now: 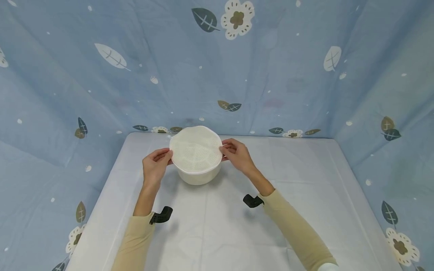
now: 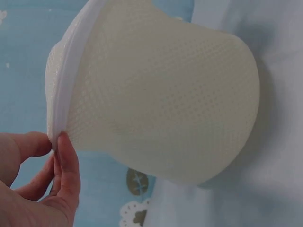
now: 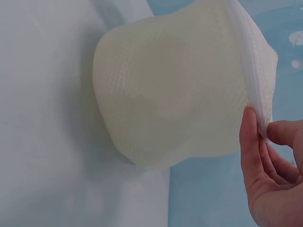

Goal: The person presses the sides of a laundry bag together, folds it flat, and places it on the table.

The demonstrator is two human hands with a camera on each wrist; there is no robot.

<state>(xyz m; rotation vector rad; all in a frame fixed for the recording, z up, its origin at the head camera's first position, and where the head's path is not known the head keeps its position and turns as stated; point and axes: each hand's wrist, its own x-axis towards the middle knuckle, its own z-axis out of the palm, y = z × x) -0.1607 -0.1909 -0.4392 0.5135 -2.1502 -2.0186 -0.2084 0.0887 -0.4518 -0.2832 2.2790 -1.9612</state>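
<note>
Mesh bag: a pale, rounded mesh bag (image 1: 198, 177) is sitting near the far edge of the table, left of its middle, with its mesh top (image 1: 194, 148) facing upward and leaning a little toward the head camera; whether the base is fully resting on the cloth, I cannot tell.
Rim: a smooth white rim (image 2: 75, 61) is circling the bag between the top and the side wall, and both hands are holding it.
Left hand: the left hand (image 1: 156, 165) is pinching the rim at the bag's left side — thumb on one face, fingertips on the other, the gap between them nearly closed.
Right hand: the right hand (image 1: 237, 155) is gripping the opposite side in the same way, its thumb and fingers meeting around the rim.
Bag wall: the side wall is bulging and creasing softly below the rim, and it is casting a shadow on the cloth.
Sleeves: a tan left sleeve (image 1: 133, 241) and a tan right sleeve (image 1: 295, 229) are covering the forearms, each with a black device at the cuff.
Table: a white-covered table (image 1: 210, 233) is spreading beneath the bag and arms.
Curtain: a blue curtain (image 1: 162, 45) is hanging behind and at both sides — leaves and flowers are dotting it.
</note>
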